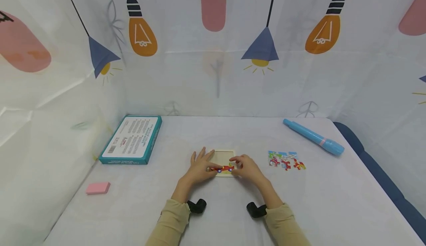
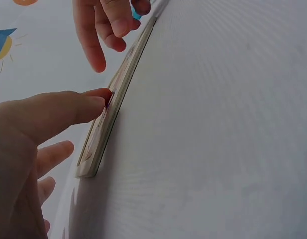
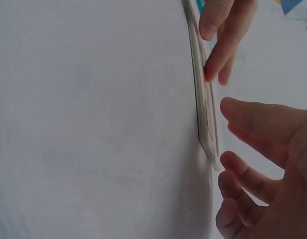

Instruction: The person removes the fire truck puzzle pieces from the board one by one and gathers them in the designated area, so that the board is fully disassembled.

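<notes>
A shallow wooden puzzle tray (image 1: 224, 156) lies on the white table, with joined puzzle pieces (image 1: 228, 168) showing a red car along its near side. My left hand (image 1: 199, 168) is at the tray's left, index finger stretched onto the pieces and thumb close by; in the left wrist view these fingertips meet at the tray's edge. Over the right edge hovers my right hand (image 1: 249, 170), its fingers loosely bent. The right wrist view shows nothing between that hand's thumb and fingers. Both hands hide parts of the tray.
Loose puzzle pieces (image 1: 284, 160) lie grouped to the right. Behind them is a blue marker-shaped tube (image 1: 313, 137). At the left are a teal-edged box (image 1: 132, 139) and a pink eraser-like block (image 1: 98, 188). A printed white curtain (image 1: 186, 79) hangs around the table.
</notes>
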`<action>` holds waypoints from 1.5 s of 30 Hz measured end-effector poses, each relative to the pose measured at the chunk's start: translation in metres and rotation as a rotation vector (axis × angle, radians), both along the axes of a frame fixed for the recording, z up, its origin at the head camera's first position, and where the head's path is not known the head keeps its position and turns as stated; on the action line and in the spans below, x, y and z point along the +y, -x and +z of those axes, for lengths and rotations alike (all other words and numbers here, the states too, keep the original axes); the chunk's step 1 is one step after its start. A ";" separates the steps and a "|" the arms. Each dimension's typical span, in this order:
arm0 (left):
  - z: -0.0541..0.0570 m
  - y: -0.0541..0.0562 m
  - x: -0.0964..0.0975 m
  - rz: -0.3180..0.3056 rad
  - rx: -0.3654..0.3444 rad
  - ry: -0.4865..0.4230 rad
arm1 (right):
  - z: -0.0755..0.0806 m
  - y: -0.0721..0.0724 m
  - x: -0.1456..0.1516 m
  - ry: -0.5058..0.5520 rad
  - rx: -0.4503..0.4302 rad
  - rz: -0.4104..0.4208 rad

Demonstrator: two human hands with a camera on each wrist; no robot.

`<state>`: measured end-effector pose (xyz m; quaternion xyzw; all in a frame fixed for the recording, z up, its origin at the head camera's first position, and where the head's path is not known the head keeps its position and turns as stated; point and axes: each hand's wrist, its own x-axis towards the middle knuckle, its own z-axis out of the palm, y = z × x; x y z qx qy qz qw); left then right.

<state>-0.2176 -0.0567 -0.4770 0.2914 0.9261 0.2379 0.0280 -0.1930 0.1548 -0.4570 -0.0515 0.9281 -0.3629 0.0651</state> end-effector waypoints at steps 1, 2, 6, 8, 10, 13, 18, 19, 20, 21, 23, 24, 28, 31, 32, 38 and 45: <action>0.001 -0.001 0.000 -0.002 -0.004 0.004 | 0.001 0.000 -0.002 -0.033 0.000 0.010; 0.001 -0.002 -0.001 -0.004 -0.011 0.008 | 0.001 -0.001 -0.004 -0.069 0.003 0.020; 0.001 -0.006 -0.003 -0.009 -0.048 0.023 | 0.000 0.000 -0.007 -0.185 0.009 0.036; 0.001 -0.007 -0.004 -0.010 -0.064 0.029 | -0.001 0.000 -0.008 -0.196 0.016 0.040; 0.000 -0.008 -0.005 -0.006 -0.079 0.031 | -0.002 -0.001 -0.008 -0.184 0.019 0.033; 0.001 -0.010 -0.006 -0.003 -0.085 0.015 | -0.003 0.000 -0.008 -0.160 0.028 0.025; 0.000 -0.011 -0.007 0.003 -0.084 0.005 | -0.004 0.001 -0.008 -0.091 0.059 0.019; -0.001 -0.011 -0.007 0.003 -0.084 0.004 | -0.004 0.001 -0.007 -0.063 0.064 0.016; -0.001 -0.012 -0.007 0.003 -0.083 0.004 | -0.004 0.000 -0.007 -0.030 0.073 0.017; -0.002 -0.012 -0.007 0.003 -0.081 0.006 | -0.003 0.000 -0.007 0.008 0.076 0.012; -0.002 -0.011 -0.007 0.000 -0.081 0.008 | -0.002 0.000 -0.004 0.087 0.078 -0.001; -0.002 -0.011 -0.007 -0.002 -0.079 0.005 | 0.000 -0.001 -0.002 0.120 0.073 -0.012; -0.003 -0.011 -0.007 -0.004 -0.075 0.004 | 0.003 -0.002 0.013 0.229 0.042 -0.060; -0.005 -0.011 -0.007 -0.002 -0.077 -0.004 | 0.005 -0.001 0.031 0.273 0.012 -0.095; -0.005 -0.011 -0.007 -0.001 -0.078 -0.010 | 0.006 -0.001 0.038 0.278 -0.001 -0.112; -0.005 -0.012 -0.009 -0.003 -0.097 -0.047 | 0.009 -0.011 0.081 0.245 0.003 -0.196; -0.007 -0.011 -0.009 -0.010 -0.103 -0.053 | 0.008 -0.029 0.121 0.180 0.025 -0.287</action>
